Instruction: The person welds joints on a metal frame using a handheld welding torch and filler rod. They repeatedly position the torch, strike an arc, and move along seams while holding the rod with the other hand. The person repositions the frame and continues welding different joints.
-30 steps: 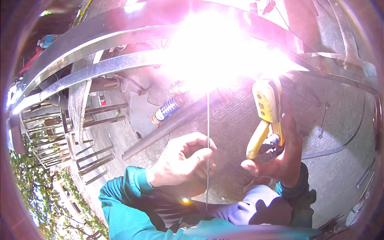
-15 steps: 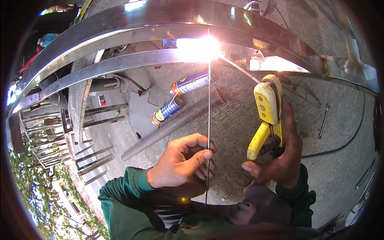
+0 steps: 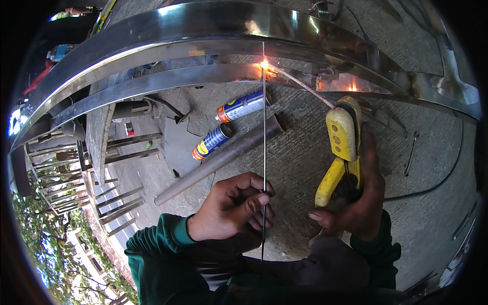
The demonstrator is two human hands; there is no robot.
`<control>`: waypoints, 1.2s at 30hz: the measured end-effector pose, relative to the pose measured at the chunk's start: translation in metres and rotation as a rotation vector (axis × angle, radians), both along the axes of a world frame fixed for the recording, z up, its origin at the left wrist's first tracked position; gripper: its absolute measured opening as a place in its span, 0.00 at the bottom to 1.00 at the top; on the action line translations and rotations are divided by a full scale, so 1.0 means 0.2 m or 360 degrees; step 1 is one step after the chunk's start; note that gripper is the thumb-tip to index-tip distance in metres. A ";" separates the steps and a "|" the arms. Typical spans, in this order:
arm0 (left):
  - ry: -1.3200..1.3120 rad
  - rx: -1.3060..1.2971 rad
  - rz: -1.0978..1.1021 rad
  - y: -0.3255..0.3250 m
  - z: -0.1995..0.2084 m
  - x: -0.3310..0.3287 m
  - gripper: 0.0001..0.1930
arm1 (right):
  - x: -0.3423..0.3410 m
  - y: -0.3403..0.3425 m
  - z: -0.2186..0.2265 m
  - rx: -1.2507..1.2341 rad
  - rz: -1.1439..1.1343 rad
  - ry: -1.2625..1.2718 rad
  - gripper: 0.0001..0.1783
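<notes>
My left hand [image 3: 231,208] is closed in a pinch around a long thin metal rod [image 3: 264,137], which stands up the middle of the view and reaches across the lower metal bar. My right hand [image 3: 363,198] grips a worn yellow welding electrode holder [image 3: 341,134]. From its jaws a welding electrode [image 3: 305,86] slants up and left to a small orange glow [image 3: 265,64] by the rod, at the edge of the lower shiny metal bar [image 3: 213,72]. Above that bar runs a wider polished metal band [image 3: 213,23], curved by the lens.
Two blue spray cans [image 3: 244,105] lie on the concrete floor beside a long metal pipe [image 3: 221,158]. A metal grille [image 3: 117,198] and a narrow upright slab [image 3: 96,137] are at left. A black cable [image 3: 432,192] curves along the floor at right.
The bright white welding arc has died down to a small orange glow. The electrode holder has shifted slightly to the right and down; my left hand and the rod have hardly moved.
</notes>
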State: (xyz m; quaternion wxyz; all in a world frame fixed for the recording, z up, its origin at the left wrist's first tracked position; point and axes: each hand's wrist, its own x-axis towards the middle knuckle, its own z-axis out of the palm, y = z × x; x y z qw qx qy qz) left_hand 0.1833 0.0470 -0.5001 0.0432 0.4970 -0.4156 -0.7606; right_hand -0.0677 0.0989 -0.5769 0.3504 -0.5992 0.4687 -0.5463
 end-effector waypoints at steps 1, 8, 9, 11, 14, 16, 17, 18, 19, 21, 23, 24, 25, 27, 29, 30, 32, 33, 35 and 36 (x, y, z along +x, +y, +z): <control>-0.0004 0.0012 0.0003 0.00 0.00 0.00 0.10 | 0.00 0.00 0.00 -0.0003 0.0003 -0.0008 0.69; 0.0065 -0.0038 0.0038 0.00 -0.01 0.00 0.09 | 0.02 0.00 0.03 0.0190 0.0063 -0.0197 0.68; 0.0083 -0.0055 0.0030 0.00 -0.01 0.00 0.09 | 0.02 -0.01 0.03 0.0186 0.0038 -0.0134 0.68; 0.0108 -0.0053 0.0020 -0.01 -0.01 0.00 0.08 | 0.02 -0.01 0.03 0.0159 0.0068 -0.0178 0.68; 0.0022 0.0012 0.0001 -0.01 0.00 0.01 0.09 | 0.02 0.00 0.03 0.0202 0.0083 -0.0196 0.68; 0.0014 0.0079 0.0033 -0.01 0.00 0.01 0.09 | 0.02 0.00 0.02 0.0186 0.0071 -0.0171 0.68; 0.0022 0.0051 0.0028 -0.01 0.00 0.01 0.09 | 0.02 -0.01 0.01 0.0151 0.0060 -0.0149 0.69; 0.0032 0.0047 0.0026 -0.01 0.00 0.01 0.09 | 0.02 -0.01 0.01 0.0122 0.0050 -0.0133 0.69; 0.0038 0.0070 0.0037 0.00 0.00 0.01 0.09 | 0.02 -0.01 0.00 0.0094 0.0040 -0.0116 0.69; 0.0039 0.0041 0.0010 0.00 0.00 0.01 0.09 | 0.01 -0.02 -0.01 0.0046 0.0017 -0.0093 0.70; 0.0011 0.0041 0.0008 0.00 -0.01 0.01 0.09 | 0.01 -0.01 -0.01 0.0010 0.0000 -0.0049 0.70; 0.0018 0.0015 -0.0003 0.00 -0.01 0.01 0.09 | 0.01 -0.01 -0.01 -0.0001 -0.0009 -0.0015 0.70; 0.0015 0.0036 0.0002 0.00 -0.01 0.01 0.09 | 0.01 -0.01 -0.01 0.0001 -0.0015 -0.0006 0.70; 0.0005 0.0018 -0.0016 0.00 -0.01 0.01 0.09 | 0.00 0.00 -0.01 0.0015 -0.0011 0.0016 0.70; 0.0006 0.0024 -0.0019 0.00 -0.01 0.01 0.09 | 0.00 0.00 -0.01 0.0027 -0.0017 -0.0002 0.70; 0.0013 0.0024 -0.0015 0.00 -0.01 0.01 0.09 | 0.01 0.00 -0.01 0.0032 -0.0014 -0.0011 0.70; 0.0016 0.0029 -0.0011 0.00 -0.01 0.01 0.08 | 0.01 0.00 -0.02 0.0040 -0.0010 -0.0029 0.70; 0.0013 0.0034 -0.0011 0.00 -0.01 0.02 0.08 | 0.01 0.00 -0.02 0.0051 0.0000 -0.0028 0.69; 0.0011 0.0034 -0.0014 0.00 -0.02 0.02 0.08 | 0.01 0.00 -0.02 0.0057 0.0012 -0.0021 0.69; 0.0011 0.0028 -0.0017 0.00 -0.02 0.02 0.08 | 0.01 0.00 -0.02 0.0058 0.0022 -0.0023 0.69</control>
